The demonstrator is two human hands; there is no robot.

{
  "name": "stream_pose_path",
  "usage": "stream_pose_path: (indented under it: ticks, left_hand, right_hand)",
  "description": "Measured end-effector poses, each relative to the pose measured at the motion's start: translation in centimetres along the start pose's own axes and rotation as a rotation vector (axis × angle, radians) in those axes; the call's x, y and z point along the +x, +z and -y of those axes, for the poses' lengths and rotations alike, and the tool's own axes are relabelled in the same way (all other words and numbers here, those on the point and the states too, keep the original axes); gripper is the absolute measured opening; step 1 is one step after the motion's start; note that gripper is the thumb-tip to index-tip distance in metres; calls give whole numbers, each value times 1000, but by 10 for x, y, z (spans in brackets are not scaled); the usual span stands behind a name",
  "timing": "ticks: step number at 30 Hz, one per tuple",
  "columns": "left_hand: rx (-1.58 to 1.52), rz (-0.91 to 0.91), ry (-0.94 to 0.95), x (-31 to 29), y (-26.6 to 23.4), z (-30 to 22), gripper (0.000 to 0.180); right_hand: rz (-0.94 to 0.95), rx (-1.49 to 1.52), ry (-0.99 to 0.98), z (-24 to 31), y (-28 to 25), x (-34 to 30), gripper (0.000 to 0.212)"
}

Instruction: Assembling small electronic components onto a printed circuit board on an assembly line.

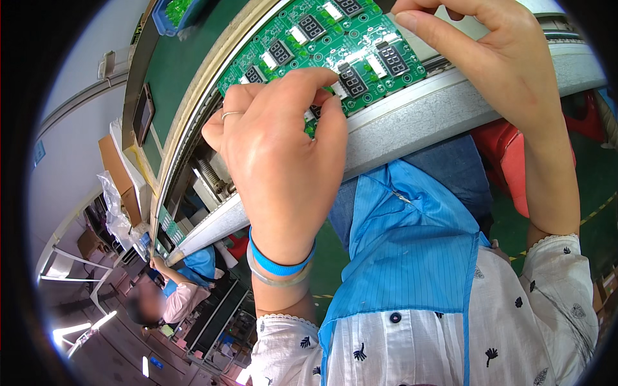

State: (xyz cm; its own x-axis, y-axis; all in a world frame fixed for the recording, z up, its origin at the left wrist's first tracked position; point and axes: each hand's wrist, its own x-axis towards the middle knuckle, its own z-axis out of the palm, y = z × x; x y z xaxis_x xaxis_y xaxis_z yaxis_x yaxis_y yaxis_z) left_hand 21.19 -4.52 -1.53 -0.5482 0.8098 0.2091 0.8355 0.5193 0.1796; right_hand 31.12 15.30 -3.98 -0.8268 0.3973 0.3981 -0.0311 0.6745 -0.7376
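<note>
A green circuit board [322, 51] lies on a metal rail conveyor, carrying several black digit displays [389, 59] and white connectors [378, 66]. Over its near left part, my left hand [277, 135] is bent, index finger and thumb curled close together beside a display [353, 80]. What these fingertips hold, if anything, is hidden. My right hand [502, 61] is at the board's right edge, thumb and index finger pinched at its upper right corner. The left hand covers part of the board and some of its displays.
A silver rail [412, 119] runs along the near side. Beyond the far rail are a blue bin [177, 14] of small green parts and a dark phone-like device [144, 114]. A co-worker [174, 293] is at the line on the left. A red stool [508, 157] stands below right.
</note>
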Motion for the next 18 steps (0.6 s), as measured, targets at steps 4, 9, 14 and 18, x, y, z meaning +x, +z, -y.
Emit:
stream_pose_path:
  ticks: [4,9,14,18]
  left_hand:
    - [-62,-13,-3,3,-2,3,20]
    - [-296,-173,-120,12,-12,34,16]
    - [-231,-285,-124,55,-35,78,18]
    - [43,-239,31,121,-27,119,24]
  right_hand:
    - [47,8,84,9,-6,3,8]
    - [100,16,79,10,-4,12,8]
    - [49,65,-82,22,4,61,13]
    - [44,-253,-401,28,18,136,20]
